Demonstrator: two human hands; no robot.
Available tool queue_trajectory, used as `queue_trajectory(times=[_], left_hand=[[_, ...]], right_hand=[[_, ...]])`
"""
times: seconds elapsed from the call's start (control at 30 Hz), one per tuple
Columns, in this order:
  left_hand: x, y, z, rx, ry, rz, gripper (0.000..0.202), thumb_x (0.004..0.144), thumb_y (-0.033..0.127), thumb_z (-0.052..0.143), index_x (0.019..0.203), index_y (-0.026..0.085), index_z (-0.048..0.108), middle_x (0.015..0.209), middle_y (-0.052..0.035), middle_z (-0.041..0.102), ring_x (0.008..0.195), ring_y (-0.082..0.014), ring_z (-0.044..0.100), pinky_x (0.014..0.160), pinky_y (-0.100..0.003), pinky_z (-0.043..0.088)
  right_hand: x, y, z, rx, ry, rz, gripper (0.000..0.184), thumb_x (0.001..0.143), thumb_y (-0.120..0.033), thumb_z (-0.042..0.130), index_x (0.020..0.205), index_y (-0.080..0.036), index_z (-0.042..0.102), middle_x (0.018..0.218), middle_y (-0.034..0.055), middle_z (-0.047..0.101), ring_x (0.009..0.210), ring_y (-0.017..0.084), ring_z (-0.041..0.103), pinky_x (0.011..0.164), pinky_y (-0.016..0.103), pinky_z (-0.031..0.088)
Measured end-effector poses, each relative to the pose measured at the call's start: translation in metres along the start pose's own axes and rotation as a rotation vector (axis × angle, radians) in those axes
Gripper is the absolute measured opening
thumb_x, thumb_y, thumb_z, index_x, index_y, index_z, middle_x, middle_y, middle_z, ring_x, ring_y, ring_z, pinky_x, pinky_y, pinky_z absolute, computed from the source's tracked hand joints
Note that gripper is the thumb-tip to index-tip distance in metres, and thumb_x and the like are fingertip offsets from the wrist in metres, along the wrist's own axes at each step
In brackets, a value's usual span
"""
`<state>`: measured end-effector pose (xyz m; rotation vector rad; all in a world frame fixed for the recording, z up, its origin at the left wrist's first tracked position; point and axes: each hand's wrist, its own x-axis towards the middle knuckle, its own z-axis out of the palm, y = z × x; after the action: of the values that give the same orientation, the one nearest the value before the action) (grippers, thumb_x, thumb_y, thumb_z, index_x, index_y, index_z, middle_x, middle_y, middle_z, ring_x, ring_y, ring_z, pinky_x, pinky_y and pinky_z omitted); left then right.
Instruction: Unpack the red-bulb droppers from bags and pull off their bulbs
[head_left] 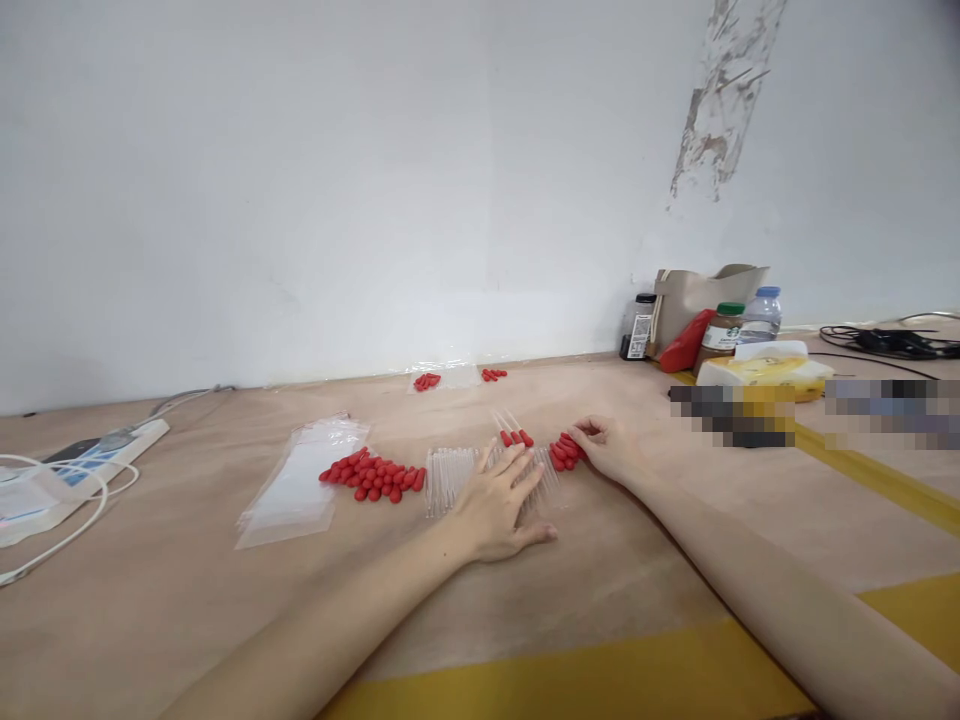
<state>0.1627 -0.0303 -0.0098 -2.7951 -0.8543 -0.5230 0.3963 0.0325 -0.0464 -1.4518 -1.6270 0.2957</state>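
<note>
My left hand (499, 505) lies flat with its fingers spread over a row of thin clear dropper tubes (448, 480), hiding part of them. Just past its fingertips, a few tubes have red rubber bulbs (517, 438) on their near ends. My right hand (604, 448) is closed in a pinch at the edge of a small heap of red rubber bulbs (562, 452), its fingertips on one of them. Left of the tubes spreads a larger pile of red bulbs (379, 475), partly over clear plastic bags (300, 485).
Small bags of red pieces (427, 382) lie by the wall. At the left is a power strip (82, 470) with white cables. On the right stand a black-capped bottle (639, 328), a green-lidded jar (724, 335), a beige bag (697, 295) and a tissue pack (765, 375).
</note>
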Motion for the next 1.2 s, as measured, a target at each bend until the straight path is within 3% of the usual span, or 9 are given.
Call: queue_trajectory(times=[0.1,0.2,0.4,0.6,0.73,0.93,1.07,1.2], left_hand=[[0.015,0.008,0.013,0.004,-0.060,-0.072,0.078,0.080,0.065,0.022,0.135,0.010,0.024,0.140,-0.0165,0.026,0.131,-0.0251,0.015,0.104,-0.052,-0.001],[0.027,0.012,0.023,0.005,-0.104,-0.128,0.083,0.079,0.067,0.018,0.135,0.006,0.023,0.140,-0.0175,0.024,0.132,-0.0247,0.013,0.104,-0.052,-0.006],[0.041,0.010,0.028,0.021,-0.181,-0.202,0.080,0.080,0.065,0.014,0.134,0.008,0.026,0.140,-0.0151,0.025,0.132,-0.0258,0.014,0.104,-0.053,-0.006],[0.047,0.004,0.031,-0.002,-0.209,-0.267,0.081,0.081,0.065,0.013,0.133,0.006,0.029,0.138,-0.0165,0.028,0.131,-0.0268,0.015,0.104,-0.054,-0.006],[0.044,0.005,0.028,0.015,-0.117,-0.285,0.078,0.082,0.063,0.010,0.131,0.006,0.032,0.138,-0.0162,0.030,0.131,-0.0260,0.016,0.104,-0.054,-0.002],[0.010,-0.011,-0.005,0.077,0.009,-0.190,0.061,0.087,0.053,0.020,0.131,0.012,0.032,0.136,-0.0113,0.035,0.129,-0.0237,0.024,0.105,-0.053,0.005],[-0.023,-0.040,-0.026,0.191,0.130,-0.166,0.050,0.088,0.044,0.031,0.126,0.013,0.040,0.130,-0.0108,0.045,0.127,-0.0244,0.028,0.106,-0.051,0.009],[-0.044,-0.056,-0.028,0.273,0.338,-0.246,0.038,0.087,0.035,0.037,0.116,0.015,0.049,0.125,-0.0105,0.049,0.127,-0.0252,0.029,0.105,-0.051,0.012]], right_hand=[[0.000,-0.001,-0.001,-0.020,0.026,-0.012,0.024,0.074,-0.038,0.050,0.075,-0.018,0.063,0.075,0.0038,0.067,0.067,0.016,0.060,0.063,0.027,0.045],[0.000,0.000,-0.002,-0.041,0.046,-0.030,0.025,0.074,-0.038,0.049,0.074,-0.018,0.064,0.075,0.0043,0.066,0.070,0.017,0.059,0.066,0.029,0.044],[0.004,0.004,0.006,-0.030,0.046,-0.073,0.033,0.080,-0.039,0.040,0.080,-0.016,0.064,0.086,0.0091,0.064,0.080,0.019,0.058,0.072,0.030,0.044],[0.003,-0.005,0.006,0.003,-0.052,-0.090,0.044,0.085,-0.044,0.032,0.068,-0.015,0.062,0.070,0.0056,0.064,0.067,0.016,0.058,0.064,0.027,0.044],[0.001,-0.008,0.004,0.005,-0.086,-0.074,0.046,0.085,-0.045,0.030,0.069,-0.016,0.061,0.065,0.0033,0.063,0.062,0.015,0.058,0.059,0.025,0.044],[0.008,-0.009,-0.001,-0.082,-0.007,0.042,0.035,0.080,-0.037,0.040,0.101,-0.015,0.058,0.091,0.0077,0.064,0.079,0.016,0.059,0.068,0.026,0.045],[0.028,-0.032,-0.002,-0.186,-0.060,0.109,0.019,0.069,-0.032,0.054,0.077,-0.018,0.063,0.073,0.0043,0.065,0.069,0.016,0.059,0.063,0.027,0.043],[0.055,-0.054,0.020,-0.255,-0.175,0.162,0.015,0.056,-0.031,0.066,0.052,-0.018,0.059,0.049,0.0030,0.059,0.057,0.018,0.058,0.056,0.029,0.042]])
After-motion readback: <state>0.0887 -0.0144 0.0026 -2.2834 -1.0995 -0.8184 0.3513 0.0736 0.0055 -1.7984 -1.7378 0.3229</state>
